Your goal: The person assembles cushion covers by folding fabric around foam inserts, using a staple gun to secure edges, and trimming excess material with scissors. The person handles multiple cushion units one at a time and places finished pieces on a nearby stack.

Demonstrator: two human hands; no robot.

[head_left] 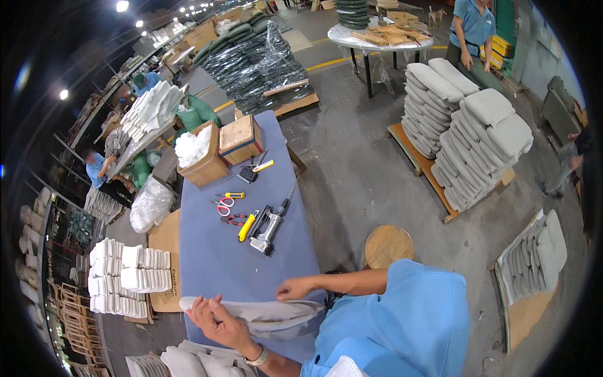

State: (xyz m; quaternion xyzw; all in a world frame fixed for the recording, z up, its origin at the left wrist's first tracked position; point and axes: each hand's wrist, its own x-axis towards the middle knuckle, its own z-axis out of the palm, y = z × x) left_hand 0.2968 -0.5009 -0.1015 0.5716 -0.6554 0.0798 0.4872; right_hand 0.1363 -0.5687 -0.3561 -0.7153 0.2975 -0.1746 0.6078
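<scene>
A pale grey padded seat cushion (276, 312) lies on the blue-covered table right in front of me, partly blurred. My left hand (220, 322), with a watch on its wrist, is over the cushion's left end, its fingers loosely bent and apart. Just beyond the cushion's far edge is my right hand (298, 289), its fingers curled in; whatever they hold, if anything, is hidden. Farther up the table lie a pneumatic staple gun (270, 229), a yellow utility knife (247, 227), red-handled pliers (233, 219), red-handled scissors (225, 206) and a yellow-handled tool (235, 195).
A box of white stuffing (195, 154) and a wooden box (240, 139) stand at the table's far end. Stacked cushions (129, 276) sit left, more cushions (201, 361) near the lower edge. A round stool (389, 247) and loaded pallets (465, 144) are right. Co-workers work farther off.
</scene>
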